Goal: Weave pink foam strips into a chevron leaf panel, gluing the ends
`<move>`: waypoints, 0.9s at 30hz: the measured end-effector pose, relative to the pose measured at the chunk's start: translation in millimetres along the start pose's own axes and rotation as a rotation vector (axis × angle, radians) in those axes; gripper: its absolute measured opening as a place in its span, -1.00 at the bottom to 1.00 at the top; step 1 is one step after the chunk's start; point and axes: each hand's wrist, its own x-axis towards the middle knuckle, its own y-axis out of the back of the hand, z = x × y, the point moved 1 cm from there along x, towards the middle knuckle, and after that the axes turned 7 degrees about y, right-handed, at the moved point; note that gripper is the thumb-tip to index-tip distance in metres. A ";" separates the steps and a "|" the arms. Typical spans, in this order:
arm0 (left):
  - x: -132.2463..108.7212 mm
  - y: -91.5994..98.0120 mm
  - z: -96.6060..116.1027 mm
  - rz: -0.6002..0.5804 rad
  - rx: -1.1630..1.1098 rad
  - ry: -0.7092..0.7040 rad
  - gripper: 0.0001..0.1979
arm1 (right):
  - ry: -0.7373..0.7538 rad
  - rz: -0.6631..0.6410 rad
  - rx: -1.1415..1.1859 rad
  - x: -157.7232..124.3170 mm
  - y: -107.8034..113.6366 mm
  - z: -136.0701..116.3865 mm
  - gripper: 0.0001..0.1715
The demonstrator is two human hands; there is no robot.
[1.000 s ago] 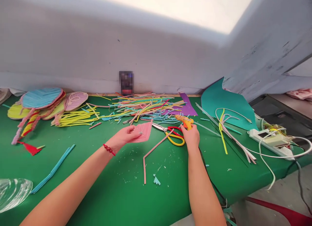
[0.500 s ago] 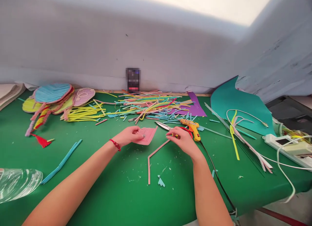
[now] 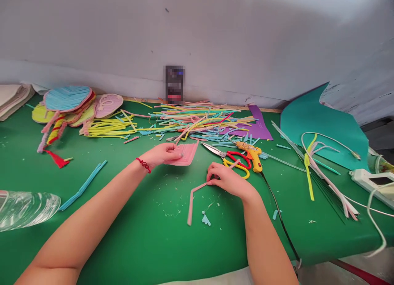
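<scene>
The left hand (image 3: 161,153) is pinching the pink woven piece (image 3: 187,153), which is lying on the green table (image 3: 123,219) near its middle. The right hand (image 3: 227,181) is gripping a bent pink strip (image 3: 197,189) between its fingertips (just in front of the scissors (image 3: 227,157) and glue gun (image 3: 252,153)).

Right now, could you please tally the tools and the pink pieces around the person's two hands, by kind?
scissors: 1
hot glue gun: 1
pink woven piece, in the grip of the left hand: 1
bent pink strip, under the fingers of the right hand: 1
Total: 4
</scene>
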 end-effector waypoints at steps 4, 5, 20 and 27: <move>2.7 -0.1 -2.2 -0.013 -0.017 0.017 -0.60 | -0.036 0.000 0.090 -4.4 5.6 -5.1 -0.91; 3.5 0.3 -3.1 -0.018 -0.015 0.014 -0.60 | -0.048 0.000 0.130 -5.9 7.3 -6.4 -0.88; 4.2 -1.2 -5.9 -0.061 0.007 -0.013 -0.64 | 0.137 0.225 0.238 -14.7 21.8 -18.6 -0.85; 4.3 -2.0 -6.6 -0.100 0.024 -0.017 -0.63 | 0.305 0.344 0.213 -16.3 14.2 -31.9 -0.89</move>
